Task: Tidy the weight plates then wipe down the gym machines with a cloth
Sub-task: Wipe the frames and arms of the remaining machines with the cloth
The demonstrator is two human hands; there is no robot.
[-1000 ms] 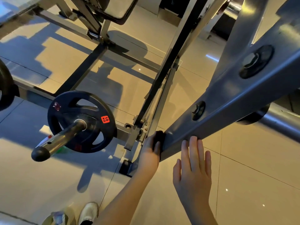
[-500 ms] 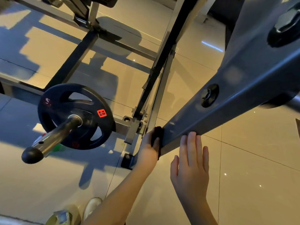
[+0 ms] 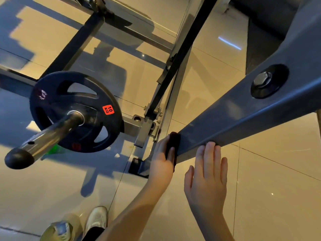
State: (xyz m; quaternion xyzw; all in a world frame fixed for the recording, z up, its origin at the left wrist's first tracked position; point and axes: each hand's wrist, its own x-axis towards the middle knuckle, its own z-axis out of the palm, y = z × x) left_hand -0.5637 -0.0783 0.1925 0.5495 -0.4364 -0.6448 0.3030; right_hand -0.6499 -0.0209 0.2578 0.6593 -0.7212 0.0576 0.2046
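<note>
1. Here, the dark cloth (image 3: pixel 173 145) sits at centre frame, gripped by the left hand (image 3: pixel 162 162) against the lower end of the grey machine beam (image 3: pixel 234 122).
2. The right hand (image 3: pixel 206 180) lies flat, fingers straight, touching the beam's lower edge just beside it.
3. At left, a 10 KG weight plate (image 3: pixel 90 105) hangs on a chromed bar (image 3: pixel 48 136); a slanted frame (image 3: pixel 180 54) stands between plate and beam.
4. Glossy beige floor tiles (image 3: pixel 278 180); shoes (image 3: pixel 97 218) at bottom.

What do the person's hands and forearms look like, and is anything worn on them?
Both are bare. The left hand and the right hand show no glove, ring or watch, and no sleeve covers either forearm as far as the picture reaches.
</note>
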